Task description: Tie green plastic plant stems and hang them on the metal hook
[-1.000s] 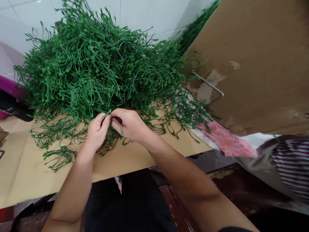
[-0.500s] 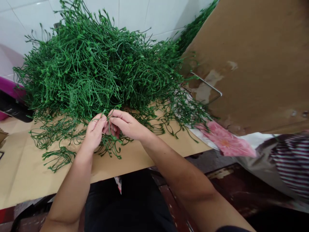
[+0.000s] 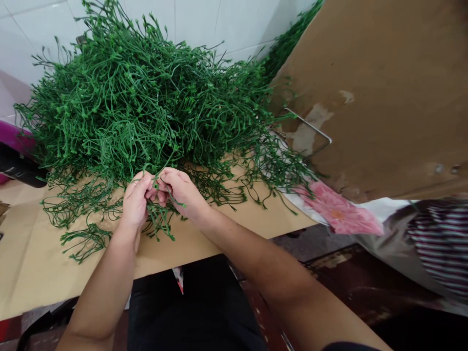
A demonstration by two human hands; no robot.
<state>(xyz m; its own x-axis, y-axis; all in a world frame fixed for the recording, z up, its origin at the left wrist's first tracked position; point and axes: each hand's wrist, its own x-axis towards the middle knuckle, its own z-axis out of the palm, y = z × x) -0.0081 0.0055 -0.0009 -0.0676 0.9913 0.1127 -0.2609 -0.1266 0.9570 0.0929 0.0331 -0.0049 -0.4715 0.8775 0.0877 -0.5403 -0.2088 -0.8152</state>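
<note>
Close together over the table, both hands are closed on thin green artificial stems. My left hand pinches a stem between thumb and forefinger. Beside it my right hand grips a green stem, part of which lies across its fingers. Just behind the hands rises a big heap of green plastic stems with small budded tips. Under the hands more loose stems hang over the cardboard. A small separate bunch of stems lies to the left. The fingertips partly hide what they hold.
Brown cardboard covers the table. On the right leans a large brown board with a metal handle. Below it lies a pink flower-printed piece, near striped cloth. A black-and-purple object stands at the left edge.
Both hands have shifted slightly within the stems and the right-hand fingers have curled differently. A stem now lies across the right hand. The view has moved a little.
</note>
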